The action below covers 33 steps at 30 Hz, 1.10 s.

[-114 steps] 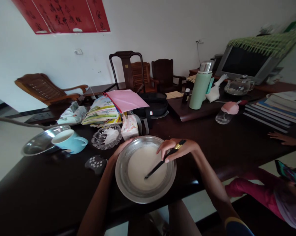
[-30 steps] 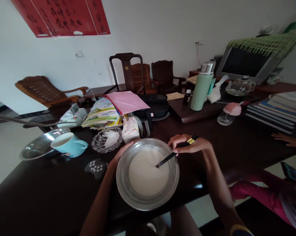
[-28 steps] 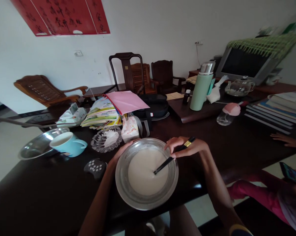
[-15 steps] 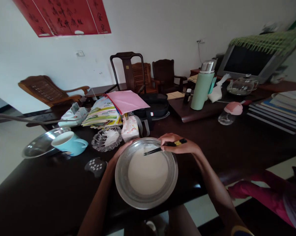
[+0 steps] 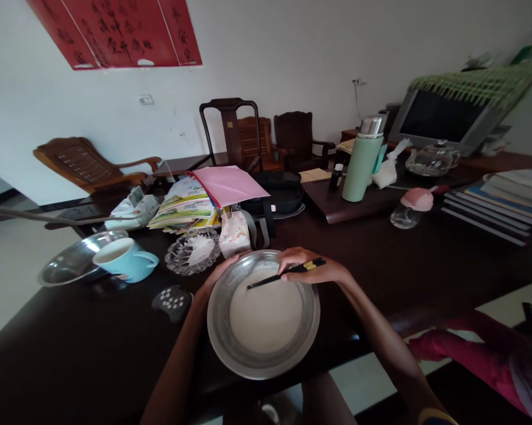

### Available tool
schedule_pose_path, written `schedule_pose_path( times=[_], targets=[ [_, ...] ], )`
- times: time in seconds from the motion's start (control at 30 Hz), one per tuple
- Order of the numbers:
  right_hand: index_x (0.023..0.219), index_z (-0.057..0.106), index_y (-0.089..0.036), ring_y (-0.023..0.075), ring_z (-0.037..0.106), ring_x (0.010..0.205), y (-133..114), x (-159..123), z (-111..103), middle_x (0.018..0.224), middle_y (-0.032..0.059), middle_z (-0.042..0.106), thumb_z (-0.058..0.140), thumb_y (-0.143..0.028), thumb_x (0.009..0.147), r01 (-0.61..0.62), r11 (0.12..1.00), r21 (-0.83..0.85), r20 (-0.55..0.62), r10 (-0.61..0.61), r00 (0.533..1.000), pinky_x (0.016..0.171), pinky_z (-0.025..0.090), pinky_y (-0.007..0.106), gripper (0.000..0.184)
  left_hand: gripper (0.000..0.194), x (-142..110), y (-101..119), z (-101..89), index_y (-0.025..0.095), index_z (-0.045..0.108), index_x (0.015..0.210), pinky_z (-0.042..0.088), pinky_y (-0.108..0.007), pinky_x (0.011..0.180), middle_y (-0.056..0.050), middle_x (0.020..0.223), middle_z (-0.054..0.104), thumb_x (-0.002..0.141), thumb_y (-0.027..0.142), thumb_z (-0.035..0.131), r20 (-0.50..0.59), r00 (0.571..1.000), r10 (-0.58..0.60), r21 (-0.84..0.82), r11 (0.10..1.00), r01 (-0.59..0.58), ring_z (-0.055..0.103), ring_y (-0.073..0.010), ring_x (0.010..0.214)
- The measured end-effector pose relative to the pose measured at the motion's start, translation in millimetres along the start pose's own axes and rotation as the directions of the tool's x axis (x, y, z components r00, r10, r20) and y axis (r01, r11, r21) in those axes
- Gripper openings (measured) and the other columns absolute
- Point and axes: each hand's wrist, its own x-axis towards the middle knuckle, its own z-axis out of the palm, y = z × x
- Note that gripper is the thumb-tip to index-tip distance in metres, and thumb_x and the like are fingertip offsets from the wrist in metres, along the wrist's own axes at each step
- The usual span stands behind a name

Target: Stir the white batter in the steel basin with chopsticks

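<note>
A wide metal bowl (image 5: 308, 330) stands at the table's front edge, with a pale, smooth batter-like mixture (image 5: 266, 316) in it. My left hand (image 5: 222, 270) holds the bowl by its far left rim; the fingers are partly hidden behind it. Black chopsticks with gold bands (image 5: 304, 268) are gripped in my right hand (image 5: 323, 271), over the bowl's far right rim. Their tips reach into the mixture, left of the bowl's middle.
Left of the bowl are a game controller (image 5: 173, 303), a light blue mug (image 5: 131, 262), another metal bowl (image 5: 65, 268) and a glass dish (image 5: 190, 260). A green thermos (image 5: 362, 168) stands at the back right. Someone's pink-clad leg (image 5: 465, 348) shows at right.
My right hand has moved a little left with the chopsticks, and their tips have swept left and nearer to me through the mixture. My left hand stays on the rim.
</note>
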Motion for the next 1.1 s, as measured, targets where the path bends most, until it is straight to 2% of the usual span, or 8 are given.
schedule_pose_path(
  times=[0.23, 0.37, 0.47, 0.6, 0.67, 0.8, 0.93, 1.1],
  targets=[
    [0.087, 0.072, -0.019, 0.0214, 0.068, 0.106, 4, -23, -30, 0.096, 0.0055, 0.075, 0.064, -0.033, 0.095, -0.123, 0.989, -0.085, -0.053, 0.119, 0.992, 0.095, 0.048, 0.036, 0.017, 0.037, 1, 0, -0.9, 0.032, 0.073, 0.125, 0.046, -0.036, 0.112, 0.004, 0.115, 0.074, 0.090, 0.037, 0.063, 0.026, 0.999, 0.018, 0.035, 0.999, -0.019, 0.054, -0.0275, 0.134],
    [0.080, 0.071, -0.017, 0.0219, 0.068, 0.108, -2, -37, -45, 0.093, 0.0079, 0.075, 0.062, -0.037, 0.097, -0.094, 0.996, -0.005, 0.025, 0.095, 0.995, 0.097, 0.049, 0.037, 0.028, 0.030, 0, 0, 0.4, 0.030, 0.078, 0.114, 0.047, -0.034, 0.110, 0.002, 0.116, 0.074, 0.089, 0.038, 0.064, 0.037, 0.999, 0.021, 0.023, 1.000, -0.022, 0.053, -0.0286, 0.134],
    [0.085, 0.073, -0.016, 0.0200, 0.069, 0.105, -6, -33, -40, 0.098, 0.0095, 0.076, 0.064, -0.038, 0.095, -0.003, 0.996, 0.088, 0.111, -0.007, 0.994, 0.097, 0.050, 0.035, 0.026, 0.030, -1, 0, 1.0, 0.030, 0.079, 0.111, 0.048, -0.038, 0.109, 0.002, 0.114, 0.074, 0.086, 0.041, 0.066, 0.025, 1.000, 0.018, 0.040, 0.999, -0.019, 0.056, -0.0318, 0.131],
    [0.088, 0.074, -0.016, 0.0197, 0.069, 0.104, -6, -14, -15, 0.092, 0.0087, 0.076, 0.068, -0.038, 0.093, 0.114, 0.982, 0.151, 0.211, -0.144, 0.967, 0.098, 0.050, 0.034, 0.024, 0.030, 0, 1, 0.7, 0.032, 0.080, 0.106, 0.046, -0.044, 0.111, 0.004, 0.111, 0.074, 0.083, 0.048, 0.070, 0.021, 1.000, 0.011, 0.062, 0.998, -0.013, 0.058, -0.0355, 0.128],
    [0.091, 0.074, -0.017, 0.0190, 0.069, 0.102, -4, -5, -4, 0.092, 0.0068, 0.076, 0.067, -0.038, 0.094, 0.103, 0.985, 0.139, 0.190, -0.128, 0.973, 0.099, 0.049, 0.034, 0.023, 0.026, 1, 1, 1.1, 0.033, 0.081, 0.100, 0.044, -0.045, 0.112, 0.004, 0.109, 0.075, 0.082, 0.048, 0.071, 0.035, 0.999, -0.005, 0.050, 0.999, 0.004, 0.058, -0.0366, 0.126],
    [0.093, 0.072, -0.020, 0.0182, 0.068, 0.098, 1, 1, 3, 0.096, 0.0048, 0.075, 0.065, -0.034, 0.094, 0.028, 0.999, 0.018, 0.019, -0.029, 0.999, 0.093, 0.050, 0.033, 0.016, 0.019, 1, 2, 3.3, 0.031, 0.081, 0.093, 0.041, -0.044, 0.115, 0.004, 0.110, 0.075, 0.082, 0.043, 0.071, 0.023, 0.999, -0.037, 0.003, 0.999, 0.036, 0.057, -0.0364, 0.127],
    [0.089, 0.071, -0.019, 0.0177, 0.068, 0.092, 2, -11, -15, 0.091, 0.0040, 0.075, 0.065, -0.028, 0.094, -0.034, 0.997, -0.063, -0.056, 0.030, 0.998, 0.089, 0.050, 0.032, 0.012, 0.021, 0, 3, 4.2, 0.030, 0.080, 0.099, 0.041, -0.042, 0.114, 0.004, 0.113, 0.075, 0.085, 0.040, 0.069, 0.024, 0.999, -0.029, -0.029, 0.999, 0.029, 0.057, -0.0349, 0.128],
    [0.081, 0.070, -0.017, 0.0176, 0.069, 0.092, -4, -34, -43, 0.089, 0.0067, 0.075, 0.061, -0.029, 0.097, -0.028, 1.000, 0.002, 0.030, 0.028, 0.999, 0.089, 0.051, 0.033, 0.023, 0.023, 1, 0, 3.0, 0.025, 0.080, 0.099, 0.048, -0.039, 0.107, 0.001, 0.105, 0.077, 0.083, 0.037, 0.071, -0.032, 0.999, -0.021, -0.027, 0.999, 0.020, 0.062, -0.0334, 0.120]
  ],
)
